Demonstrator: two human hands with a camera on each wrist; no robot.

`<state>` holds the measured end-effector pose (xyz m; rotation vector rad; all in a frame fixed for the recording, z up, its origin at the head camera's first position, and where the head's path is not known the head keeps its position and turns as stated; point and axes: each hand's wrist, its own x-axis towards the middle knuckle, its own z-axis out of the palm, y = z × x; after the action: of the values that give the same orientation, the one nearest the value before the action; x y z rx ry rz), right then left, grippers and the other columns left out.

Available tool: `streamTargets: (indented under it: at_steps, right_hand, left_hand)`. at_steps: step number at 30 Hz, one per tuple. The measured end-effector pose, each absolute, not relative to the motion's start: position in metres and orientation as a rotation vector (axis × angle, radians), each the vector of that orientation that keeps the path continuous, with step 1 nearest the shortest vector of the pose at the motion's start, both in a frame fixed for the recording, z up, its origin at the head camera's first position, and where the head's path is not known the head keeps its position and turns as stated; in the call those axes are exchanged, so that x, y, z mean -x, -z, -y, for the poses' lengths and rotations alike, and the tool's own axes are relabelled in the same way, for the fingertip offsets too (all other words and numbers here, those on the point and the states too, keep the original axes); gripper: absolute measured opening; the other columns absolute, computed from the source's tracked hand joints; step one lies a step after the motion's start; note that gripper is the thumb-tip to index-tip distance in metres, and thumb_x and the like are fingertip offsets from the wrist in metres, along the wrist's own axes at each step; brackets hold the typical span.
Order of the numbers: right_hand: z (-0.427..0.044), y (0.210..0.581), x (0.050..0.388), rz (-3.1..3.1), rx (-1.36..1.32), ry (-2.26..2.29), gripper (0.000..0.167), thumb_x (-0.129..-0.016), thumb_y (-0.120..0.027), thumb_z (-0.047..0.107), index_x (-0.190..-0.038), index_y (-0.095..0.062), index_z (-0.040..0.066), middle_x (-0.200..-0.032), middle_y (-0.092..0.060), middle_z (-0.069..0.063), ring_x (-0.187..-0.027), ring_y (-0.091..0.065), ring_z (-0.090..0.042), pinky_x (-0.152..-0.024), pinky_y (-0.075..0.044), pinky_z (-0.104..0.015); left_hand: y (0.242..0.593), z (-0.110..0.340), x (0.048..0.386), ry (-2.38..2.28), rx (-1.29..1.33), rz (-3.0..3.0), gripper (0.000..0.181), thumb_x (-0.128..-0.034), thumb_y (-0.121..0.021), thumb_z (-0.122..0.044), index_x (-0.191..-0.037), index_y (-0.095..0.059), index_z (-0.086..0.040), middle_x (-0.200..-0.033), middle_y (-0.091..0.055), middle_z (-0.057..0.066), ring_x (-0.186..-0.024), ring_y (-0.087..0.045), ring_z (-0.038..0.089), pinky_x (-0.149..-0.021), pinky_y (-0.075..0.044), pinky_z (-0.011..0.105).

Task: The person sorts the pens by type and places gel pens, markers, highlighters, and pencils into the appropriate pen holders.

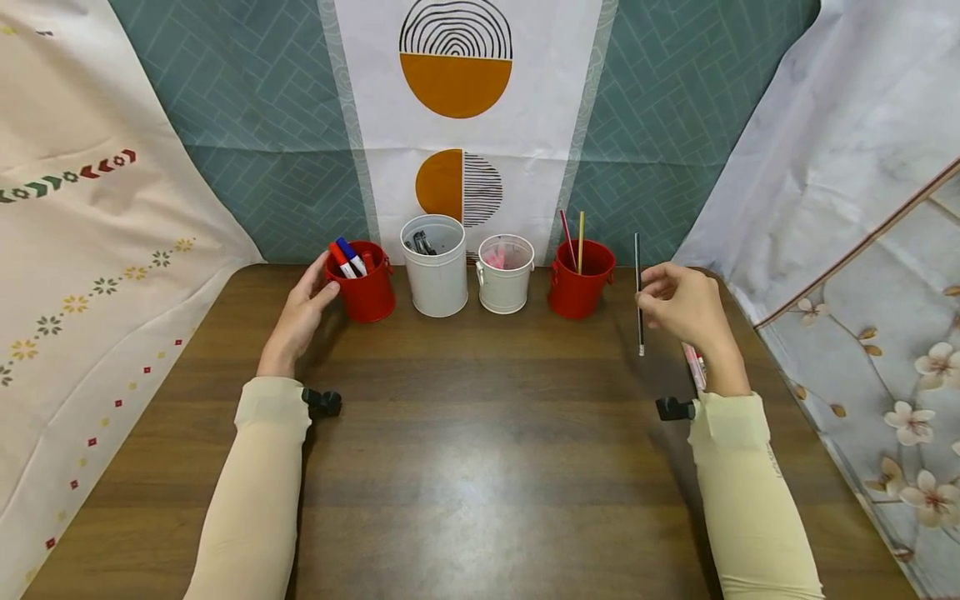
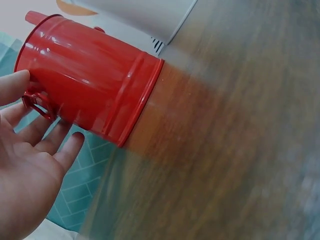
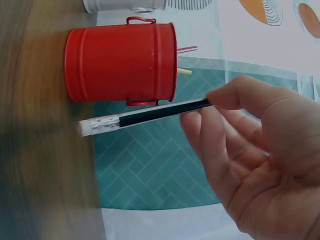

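My right hand [image 1: 686, 304] pinches a black pencil [image 1: 639, 300] between thumb and fingertips. The pencil is upright above the table, its white eraser [image 3: 85, 128] end down, just right of the right red bucket [image 1: 576, 293]. That bucket holds a red and a yellow pencil [image 1: 581, 237]. My left hand [image 1: 298, 315] rests against the side of the left red bucket [image 1: 369, 298], its fingers loosely spread near the small side handle [image 2: 39, 104]. Red and blue markers [image 1: 349, 252] stand in this bucket.
Between the red buckets are a tall white bucket [image 1: 438, 279] with dark items inside and a smaller white bucket [image 1: 505, 287] with pink items. A pinkish pen-like item [image 1: 693, 367] lies partly hidden beside my right wrist. Patterned cloth [image 1: 285, 167] hangs behind the wooden table [image 1: 480, 433].
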<state>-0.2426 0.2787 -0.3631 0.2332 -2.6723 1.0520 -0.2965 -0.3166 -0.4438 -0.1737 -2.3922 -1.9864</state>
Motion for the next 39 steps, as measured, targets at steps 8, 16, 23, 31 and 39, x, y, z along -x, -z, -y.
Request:
streamTargets:
  at_steps: [8,16,23,31,39]
  right_hand:
    - [-0.273,0.368,0.243,2.501,-0.256,-1.23,0.023,-0.094,-0.076,0.006,-0.117,-0.072,0.005,-0.1,-0.077,-0.018,-0.065,-0.072,-0.006,-0.054,-0.061,-0.026]
    - [-0.262,0.358,0.233,2.376,-0.27,-1.355,0.024,-0.094,-0.073,-0.002,-0.118,-0.07,-0.004,-0.096,-0.076,-0.018,-0.056,-0.069,-0.008,-0.052,-0.061,-0.03]
    - [-0.252,0.342,0.223,2.328,-0.33,-1.4,0.024,-0.093,-0.073,-0.003,-0.117,-0.068,-0.008,-0.094,-0.076,-0.02,-0.056,-0.068,-0.005,-0.053,-0.061,-0.029]
    - [-0.251,0.341,0.221,2.312,-0.345,-1.41,0.024,-0.092,-0.073,-0.007,-0.116,-0.069,-0.009,-0.095,-0.075,-0.024,-0.061,-0.067,0.001,-0.053,-0.062,-0.031]
    - [-0.25,0.34,0.218,2.306,-0.35,-1.445,0.025,-0.093,-0.073,-0.007,-0.117,-0.067,-0.011,-0.098,-0.074,-0.029,-0.06,-0.067,0.001,-0.054,-0.061,-0.029]
  left_hand:
    - [0.447,0.315,0.3,1.943,0.214,2.36,0.069,-0.1117,-0.053,-0.022,-0.172,-0.019,-0.029,-0.179,-0.014,-0.001,-0.165,-0.012,0.031,-0.133,-0.015,0.053]
    - [0.44,0.31,0.298,1.895,0.24,2.312,0.071,-0.1105,-0.056,-0.022,-0.172,-0.021,-0.023,-0.178,-0.021,0.005,-0.163,-0.018,0.029,-0.132,-0.02,0.046]
    - [0.405,0.293,0.282,1.874,0.271,2.232,0.069,-0.1095,-0.056,-0.017,-0.171,-0.023,-0.015,-0.174,-0.026,0.016,-0.161,-0.024,0.035,-0.132,-0.021,0.042]
    - [0.374,0.268,0.271,1.642,0.282,2.196,0.066,-0.1078,-0.055,-0.015,-0.169,-0.03,-0.014,-0.173,-0.032,0.01,-0.161,-0.025,0.022,-0.134,-0.014,0.04]
    - [0.363,0.224,0.271,1.497,0.404,2.181,0.066,-0.1024,-0.062,-0.01,-0.164,-0.041,-0.016,-0.166,-0.044,0.007,-0.151,-0.039,0.028,-0.126,-0.033,0.051]
